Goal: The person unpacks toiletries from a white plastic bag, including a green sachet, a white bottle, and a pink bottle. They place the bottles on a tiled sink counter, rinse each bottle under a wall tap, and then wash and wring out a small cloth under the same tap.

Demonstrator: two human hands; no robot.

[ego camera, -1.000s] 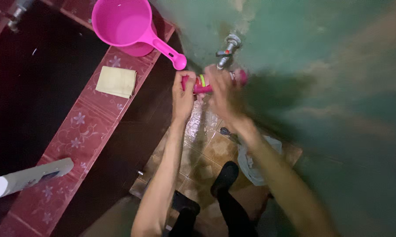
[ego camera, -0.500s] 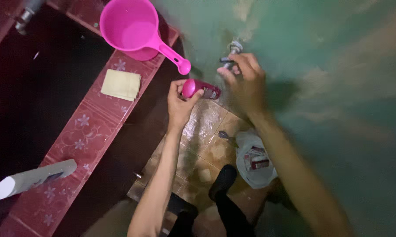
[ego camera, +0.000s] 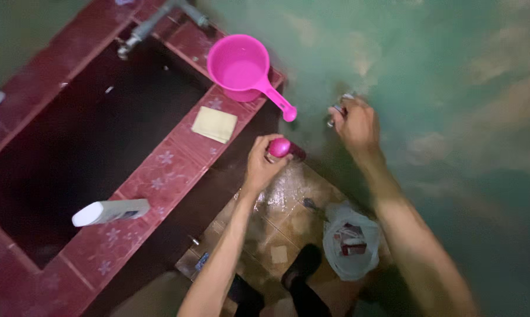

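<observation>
Head view: 1 pink bottle (ego camera: 284, 148) in left hand (ego camera: 261, 164), right hand (ego camera: 354, 122) on 1 tap (ego camera: 337, 108).

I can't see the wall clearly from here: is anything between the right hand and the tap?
No. The right hand is already on the tap; the left hand holds the pink bottle off to the side.

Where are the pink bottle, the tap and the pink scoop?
pink bottle (ego camera: 280, 147): head view, rounded pink end.
tap (ego camera: 336, 110): head view, metal part beside the fingers.
pink scoop (ego camera: 239, 66): head view, inside of bowl.
</observation>
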